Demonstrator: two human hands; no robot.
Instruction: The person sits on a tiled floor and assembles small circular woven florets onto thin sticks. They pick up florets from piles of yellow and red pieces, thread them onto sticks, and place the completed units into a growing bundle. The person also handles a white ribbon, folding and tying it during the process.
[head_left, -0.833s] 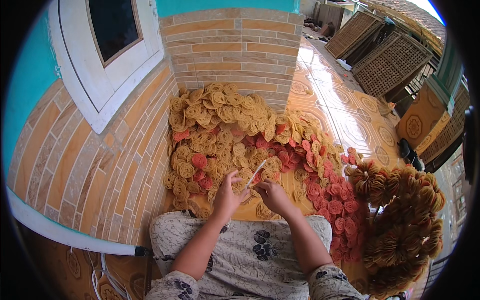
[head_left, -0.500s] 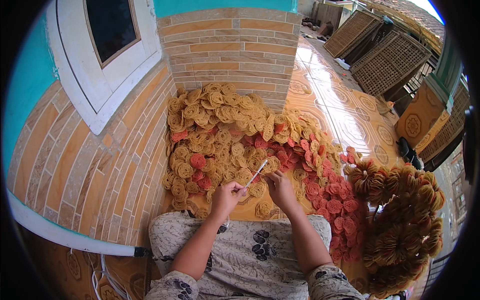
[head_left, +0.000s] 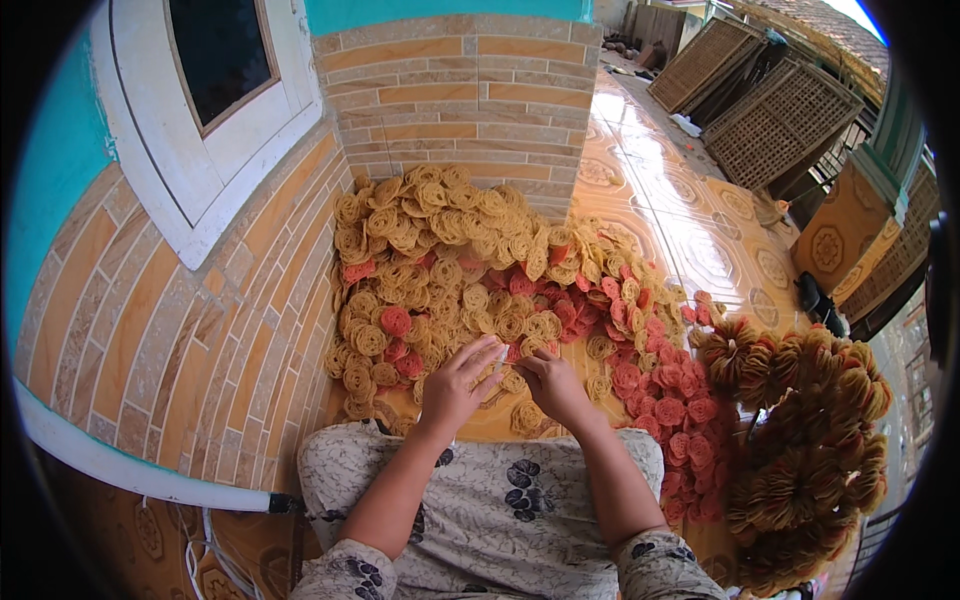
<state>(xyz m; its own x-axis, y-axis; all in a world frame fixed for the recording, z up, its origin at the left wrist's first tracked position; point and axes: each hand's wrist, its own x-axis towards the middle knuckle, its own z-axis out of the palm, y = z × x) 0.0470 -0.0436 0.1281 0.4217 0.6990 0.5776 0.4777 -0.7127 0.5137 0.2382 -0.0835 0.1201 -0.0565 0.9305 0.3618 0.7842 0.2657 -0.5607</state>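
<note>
My left hand (head_left: 456, 388) is closed around a thin white stick (head_left: 504, 354), whose tip shows just past the fingertips. Close beside it, my right hand (head_left: 553, 388) pinches at the stick's end. A thin yellowish edge shows between the two hands, but what the right fingers hold is too small to make out. Beyond both hands spreads a heap of lacy yellow rosette crackers (head_left: 430, 215), with red ones mixed in. More red rosette crackers (head_left: 672, 412) lie to the right of my lap.
Bundles of rosettes packed tightly together (head_left: 800, 450) lie at the right. A tiled wall (head_left: 450, 100) stands behind the heap, and a white-framed window (head_left: 215, 130) is at the left. Woven racks (head_left: 780, 125) lean at the far right. A white pole (head_left: 150, 480) is at lower left.
My right hand has drawn back from the heap toward my left hand. The white stick, in plain sight before, is now mostly covered by the left fingers.
</note>
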